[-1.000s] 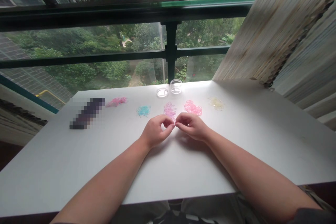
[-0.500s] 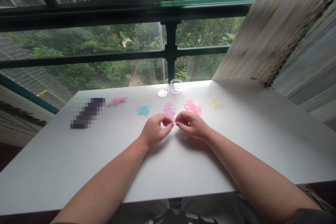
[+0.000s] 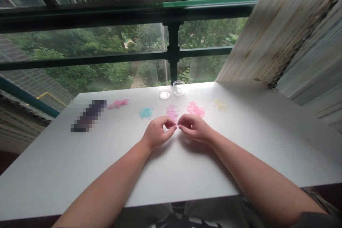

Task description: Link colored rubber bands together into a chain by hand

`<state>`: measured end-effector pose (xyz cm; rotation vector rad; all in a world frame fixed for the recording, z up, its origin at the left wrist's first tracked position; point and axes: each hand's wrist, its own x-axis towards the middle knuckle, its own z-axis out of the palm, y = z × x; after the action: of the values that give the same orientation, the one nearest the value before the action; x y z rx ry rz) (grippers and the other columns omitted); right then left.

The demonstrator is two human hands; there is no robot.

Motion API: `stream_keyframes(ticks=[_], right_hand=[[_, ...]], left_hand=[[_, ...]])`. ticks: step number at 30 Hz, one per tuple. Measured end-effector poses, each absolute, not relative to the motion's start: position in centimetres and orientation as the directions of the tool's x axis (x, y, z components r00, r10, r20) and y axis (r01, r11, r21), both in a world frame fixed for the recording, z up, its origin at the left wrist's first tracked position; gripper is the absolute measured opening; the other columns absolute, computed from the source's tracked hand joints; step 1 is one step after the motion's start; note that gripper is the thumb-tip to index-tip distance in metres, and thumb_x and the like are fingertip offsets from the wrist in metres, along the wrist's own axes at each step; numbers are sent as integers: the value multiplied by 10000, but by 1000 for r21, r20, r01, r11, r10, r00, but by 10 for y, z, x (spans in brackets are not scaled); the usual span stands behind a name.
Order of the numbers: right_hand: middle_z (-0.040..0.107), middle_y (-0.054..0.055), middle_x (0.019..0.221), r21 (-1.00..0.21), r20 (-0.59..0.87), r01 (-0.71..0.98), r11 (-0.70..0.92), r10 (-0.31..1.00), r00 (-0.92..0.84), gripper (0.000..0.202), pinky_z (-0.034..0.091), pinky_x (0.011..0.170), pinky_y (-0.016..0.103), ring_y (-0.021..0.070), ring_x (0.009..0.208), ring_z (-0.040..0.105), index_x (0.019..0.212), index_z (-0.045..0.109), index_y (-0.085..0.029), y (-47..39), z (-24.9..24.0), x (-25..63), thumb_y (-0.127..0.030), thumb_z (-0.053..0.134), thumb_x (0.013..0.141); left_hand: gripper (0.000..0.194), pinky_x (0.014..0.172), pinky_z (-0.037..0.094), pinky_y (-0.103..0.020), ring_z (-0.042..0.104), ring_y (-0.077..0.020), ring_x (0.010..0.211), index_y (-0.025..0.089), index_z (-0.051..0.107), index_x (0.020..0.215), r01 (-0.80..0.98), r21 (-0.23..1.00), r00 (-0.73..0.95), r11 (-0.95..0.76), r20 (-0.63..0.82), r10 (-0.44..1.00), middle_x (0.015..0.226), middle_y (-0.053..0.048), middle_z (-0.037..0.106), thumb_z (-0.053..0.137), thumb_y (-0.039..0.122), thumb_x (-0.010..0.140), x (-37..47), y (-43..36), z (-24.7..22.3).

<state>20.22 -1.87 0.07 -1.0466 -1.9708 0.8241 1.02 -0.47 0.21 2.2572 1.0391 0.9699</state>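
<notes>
My left hand [image 3: 160,130] and my right hand [image 3: 194,127] meet over the middle of the white table [image 3: 171,174], fingertips almost touching. Both are closed in a pinch. A tiny pale strand, apparently a small elastic band [image 3: 177,125], spans the gap between them; the fingers hide most of it. Just beyond lies a pile of lilac elastic bands [image 3: 172,111]. To its right is a pink pile [image 3: 196,109], and to its left a turquoise pile [image 3: 146,112].
Farther left lie a darker pink pile [image 3: 119,103] and a blurred-out dark object [image 3: 89,115]. Pale yellow bands [image 3: 219,104] lie to the right. A clear round container [image 3: 179,88] and its lid [image 3: 165,94] stand at the back edge, before a green window railing [image 3: 173,53].
Both hands keep their pinch in nearly the same place. The view has shifted very slightly; the piles and the container have not moved on the table.
</notes>
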Motion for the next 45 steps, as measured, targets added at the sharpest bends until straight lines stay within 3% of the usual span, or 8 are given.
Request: stream_keyframes(ticks=[18,26,32,45], right_hand=[[558,1,660,-772,269,469,428,890,-369,111,377,547,235,117,592,468,769,569,-176,-17,-3,206,-246,514,835],[545,4,686,-891,164,339,301,911,-378,158,414,500,227,110,565,498,795,564,-168,-14,-9,208,-317,539,840],[497,-30,569,-940,85,282,192,933,-350,227,434,433,220,95,455,491,803,573,-158,-14,-12,207,-381,542,837],[518,-22,569,-933,126,284,221,940,-318,223,404,444,221,96,471,477,763,588,-156,-13,-7,207,-376,586,802]], left_hand=[[121,648,427,-237,559,-118,661,169,633,762,427,690,447,-584,400,800,708,-15,637,545,242,802,13,-5,-2],[126,658,433,-237,562,-121,664,173,639,759,404,705,447,-583,403,798,721,-14,637,544,249,793,14,-3,-6],[144,650,439,-236,565,-125,666,178,641,753,411,710,464,-572,378,801,726,-15,641,538,269,794,14,-3,-6],[168,637,439,-240,579,-134,664,182,641,734,449,707,448,-546,351,822,734,-20,665,529,288,800,14,-3,-3]])
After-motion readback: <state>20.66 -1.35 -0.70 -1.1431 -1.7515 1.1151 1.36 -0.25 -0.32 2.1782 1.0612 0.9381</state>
